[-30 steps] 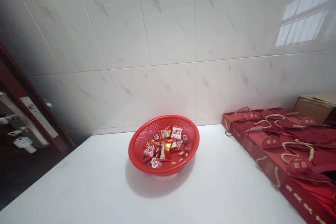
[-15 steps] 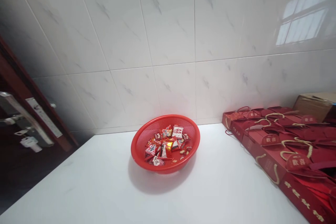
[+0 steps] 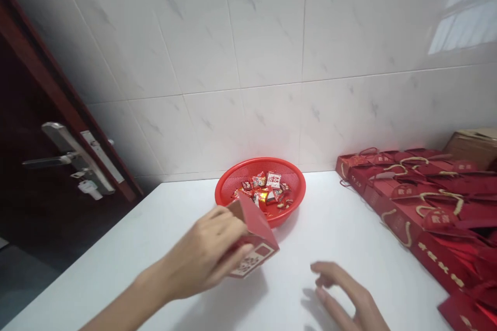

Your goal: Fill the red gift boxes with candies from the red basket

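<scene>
My left hand (image 3: 212, 251) grips a small red cardboard box (image 3: 259, 232) with a white printed panel on one side. The box is tilted above the white table, in front of a red plastic colander (image 3: 302, 194), and hides part of its near rim. Wrapped sweets (image 3: 274, 181) in red, gold and white lie inside the colander. To the right, my right hand (image 3: 349, 297) is over the table with thumb and fingers apart and nothing between them.
Rows of red gift boxes (image 3: 399, 212) with rope handles cover the table's right side. Behind them stands a brown cardboard box (image 3: 473, 145). A tiled wall (image 3: 267, 124) borders the back. At left is a dark door with a metal handle (image 3: 70, 158) and keys.
Both hands have come into view from below, the left one holding the red cardboard box. The view has shifted somewhat to the left, so more of the door shows.
</scene>
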